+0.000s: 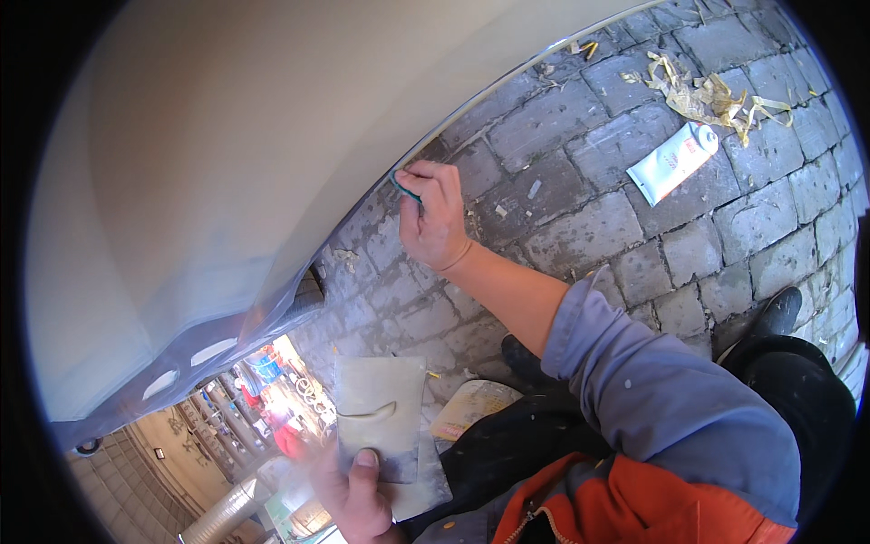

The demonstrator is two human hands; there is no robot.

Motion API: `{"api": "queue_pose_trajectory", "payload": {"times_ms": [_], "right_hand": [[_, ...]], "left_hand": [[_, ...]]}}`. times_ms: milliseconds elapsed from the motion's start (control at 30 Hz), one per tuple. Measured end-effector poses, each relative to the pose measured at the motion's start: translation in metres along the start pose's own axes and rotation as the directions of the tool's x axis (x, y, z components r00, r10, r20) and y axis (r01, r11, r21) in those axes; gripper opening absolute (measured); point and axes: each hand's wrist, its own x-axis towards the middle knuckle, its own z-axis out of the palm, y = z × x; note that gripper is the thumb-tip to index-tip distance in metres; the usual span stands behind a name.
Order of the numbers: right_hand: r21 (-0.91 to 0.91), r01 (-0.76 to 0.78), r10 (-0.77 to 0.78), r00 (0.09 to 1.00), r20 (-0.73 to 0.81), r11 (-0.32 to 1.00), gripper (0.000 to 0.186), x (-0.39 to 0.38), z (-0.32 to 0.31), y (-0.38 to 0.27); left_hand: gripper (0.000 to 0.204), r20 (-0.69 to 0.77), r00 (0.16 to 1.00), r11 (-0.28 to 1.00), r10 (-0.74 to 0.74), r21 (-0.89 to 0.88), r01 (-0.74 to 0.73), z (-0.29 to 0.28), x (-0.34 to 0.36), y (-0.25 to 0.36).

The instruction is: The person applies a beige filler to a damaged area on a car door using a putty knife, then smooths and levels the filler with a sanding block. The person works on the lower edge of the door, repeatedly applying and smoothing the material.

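Note:
A large pale car body panel [208, 172] fills the upper left, its curved lower edge running close to the paving. At that edge my right hand [433, 213] is closed around a thin teal spreader [407, 188], mostly hidden by the fingers. Down at the lower left, my left hand [358, 499] grips a flat greyish mixing plate [381, 381], with the thumb pressed on its face. A curved smear of pale putty [370, 413] lies across the middle of the plate.
On the grey stone paving [580, 227] lie a white tube [673, 163] and crumpled yellowish masking tape [707, 95]. A dark shoe [777, 313] rests at the right. Beside my leg sits a round-edged pale object [475, 408]. Shelves and a silver duct [227, 514] show lower left.

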Motion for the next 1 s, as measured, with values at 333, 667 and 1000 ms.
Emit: {"api": "queue_pose_trajectory", "payload": {"times_ms": [333, 667, 1000], "right_hand": [[0.042, -0.015, 0.010, 0.991, 0.132, 0.999, 0.039, -0.037, 0.029, -0.010], [0.143, -0.665, 0.658, 0.747, 0.094, 0.733, 0.020, 0.045, -0.078, 0.031], [-0.043, -0.362, 0.325, 0.878, -0.352, 0.931, 0.023, 0.259, -0.271, 0.073]], "left_hand": [[0.040, 0.013, 1.000, 0.999, -0.012, -0.044, 0.013, -0.017, 0.000, -0.017], [0.035, 0.159, 0.987, 0.997, -0.028, 0.078, 0.015, -0.004, 0.012, -0.008], [0.023, 0.343, 0.939, 0.991, -0.037, 0.136, -0.010, 0.061, 0.025, 0.038]]}}
